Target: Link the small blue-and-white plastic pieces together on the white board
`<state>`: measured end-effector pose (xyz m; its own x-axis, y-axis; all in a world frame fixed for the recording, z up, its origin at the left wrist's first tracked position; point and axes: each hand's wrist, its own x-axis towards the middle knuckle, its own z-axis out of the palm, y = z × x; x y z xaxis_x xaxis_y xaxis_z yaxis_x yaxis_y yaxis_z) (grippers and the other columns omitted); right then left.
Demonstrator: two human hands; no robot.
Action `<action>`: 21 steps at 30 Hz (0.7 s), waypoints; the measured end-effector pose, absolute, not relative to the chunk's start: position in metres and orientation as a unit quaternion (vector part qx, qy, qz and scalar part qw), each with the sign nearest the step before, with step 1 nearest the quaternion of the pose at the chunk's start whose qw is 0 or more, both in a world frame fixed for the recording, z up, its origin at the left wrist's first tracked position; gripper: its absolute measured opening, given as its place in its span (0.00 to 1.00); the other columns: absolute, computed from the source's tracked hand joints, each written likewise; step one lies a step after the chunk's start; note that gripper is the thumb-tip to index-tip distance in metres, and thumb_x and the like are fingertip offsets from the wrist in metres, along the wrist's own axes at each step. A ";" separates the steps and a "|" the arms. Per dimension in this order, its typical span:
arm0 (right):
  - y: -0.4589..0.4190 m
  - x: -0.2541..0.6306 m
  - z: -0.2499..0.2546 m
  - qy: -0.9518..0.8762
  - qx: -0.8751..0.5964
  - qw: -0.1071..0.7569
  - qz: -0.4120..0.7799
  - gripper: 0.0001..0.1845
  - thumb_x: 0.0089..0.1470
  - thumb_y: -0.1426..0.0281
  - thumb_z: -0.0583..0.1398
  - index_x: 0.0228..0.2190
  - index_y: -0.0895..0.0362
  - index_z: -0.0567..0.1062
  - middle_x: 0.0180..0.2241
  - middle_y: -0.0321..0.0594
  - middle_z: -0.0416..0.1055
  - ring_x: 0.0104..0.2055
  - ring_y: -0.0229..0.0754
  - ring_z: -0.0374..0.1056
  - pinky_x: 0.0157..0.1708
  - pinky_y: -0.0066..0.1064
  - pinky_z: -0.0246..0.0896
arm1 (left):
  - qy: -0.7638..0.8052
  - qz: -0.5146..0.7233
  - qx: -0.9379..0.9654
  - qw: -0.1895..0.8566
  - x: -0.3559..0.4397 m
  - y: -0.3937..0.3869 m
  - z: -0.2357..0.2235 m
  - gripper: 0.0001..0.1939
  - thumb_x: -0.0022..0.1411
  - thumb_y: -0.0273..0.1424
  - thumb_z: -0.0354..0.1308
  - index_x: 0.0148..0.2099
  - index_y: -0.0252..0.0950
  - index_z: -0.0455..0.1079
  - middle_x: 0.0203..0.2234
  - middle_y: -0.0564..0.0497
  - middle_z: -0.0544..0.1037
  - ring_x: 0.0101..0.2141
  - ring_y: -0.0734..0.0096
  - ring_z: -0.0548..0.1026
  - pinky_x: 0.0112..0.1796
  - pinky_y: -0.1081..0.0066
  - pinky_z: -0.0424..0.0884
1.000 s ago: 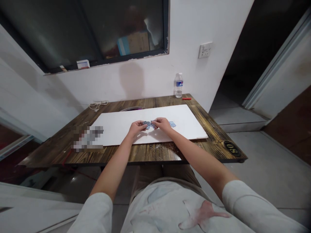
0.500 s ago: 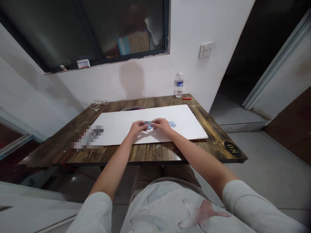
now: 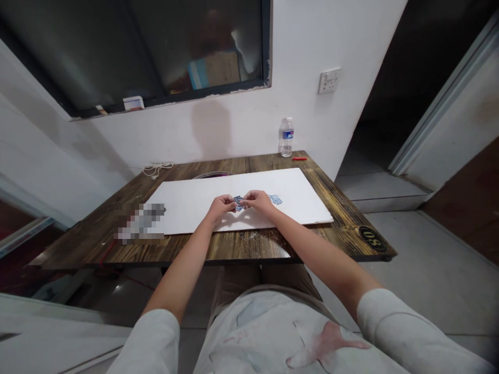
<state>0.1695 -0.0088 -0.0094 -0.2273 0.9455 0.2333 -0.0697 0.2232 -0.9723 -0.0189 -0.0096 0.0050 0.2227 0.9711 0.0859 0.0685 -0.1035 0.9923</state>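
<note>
Over the middle of a white board (image 3: 191,208), my left hand (image 3: 222,205) and my right hand (image 3: 257,200) meet at a small blue-and-white patterned piece (image 3: 238,203). The fingers of both hands are closed on its opposite sides. Its exact kind is too small to make out. Just right of my right hand, a similar blue-and-white piece (image 3: 276,199) lies on the board, partly hidden by that hand.
The board lies on a dark wooden table (image 3: 128,244). Along the back are a white cable (image 3: 156,167), a clear bottle (image 3: 287,137) and a red pen-like stick (image 3: 299,159). A round "08" plate (image 3: 371,238) marks the front right corner. A blurred patch covers the board's left end.
The small piece between my fingers has turned slightly and shows a different angle. Both hands have stayed in nearly the same place.
</note>
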 end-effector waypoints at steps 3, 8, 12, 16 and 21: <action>-0.008 0.169 -0.009 -0.600 -0.361 0.502 0.508 0.24 0.30 0.53 0.74 0.21 0.58 0.74 0.18 0.36 0.73 0.22 0.37 0.69 0.25 0.27 0.62 | 0.435 0.434 0.613 0.497 -0.018 -0.012 0.006 0.25 0.34 0.45 0.76 0.27 0.34 0.69 0.22 0.50 0.77 0.24 0.70 0.76 0.29 0.68 0.73; -0.007 0.170 -0.006 -0.559 -0.353 0.523 0.538 0.26 0.31 0.51 0.73 0.23 0.58 0.74 0.21 0.38 0.75 0.21 0.34 0.67 0.24 0.26 0.63 | 0.461 0.520 0.575 0.431 -0.022 -0.004 0.006 0.23 0.37 0.44 0.74 0.30 0.34 0.72 0.23 0.50 0.78 0.24 0.71 0.74 0.27 0.72 0.70; -0.006 0.174 -0.002 -0.525 -0.375 0.552 0.528 0.26 0.35 0.48 0.71 0.23 0.57 0.73 0.23 0.39 0.76 0.21 0.34 0.66 0.24 0.26 0.63 | 0.531 0.613 0.477 0.339 -0.040 0.009 0.008 0.23 0.45 0.46 0.68 0.37 0.33 0.76 0.28 0.48 0.80 0.25 0.74 0.75 0.27 0.75 0.67; -0.005 0.180 0.000 -0.515 -0.380 0.575 0.510 0.24 0.40 0.48 0.68 0.24 0.57 0.73 0.23 0.37 0.75 0.21 0.33 0.65 0.23 0.25 0.62 | 0.627 0.580 0.463 0.236 -0.063 0.016 0.005 0.18 0.50 0.43 0.62 0.36 0.33 0.77 0.26 0.48 0.80 0.27 0.69 0.75 0.27 0.73 0.66; -0.003 0.186 0.003 -0.511 -0.395 0.597 0.475 0.20 0.45 0.51 0.66 0.27 0.56 0.75 0.26 0.37 0.76 0.22 0.33 0.67 0.25 0.26 0.62 | 0.695 0.466 0.531 0.131 -0.079 0.020 -0.005 0.11 0.50 0.39 0.62 0.29 0.37 0.77 0.25 0.47 0.80 0.31 0.60 0.76 0.32 0.66 0.67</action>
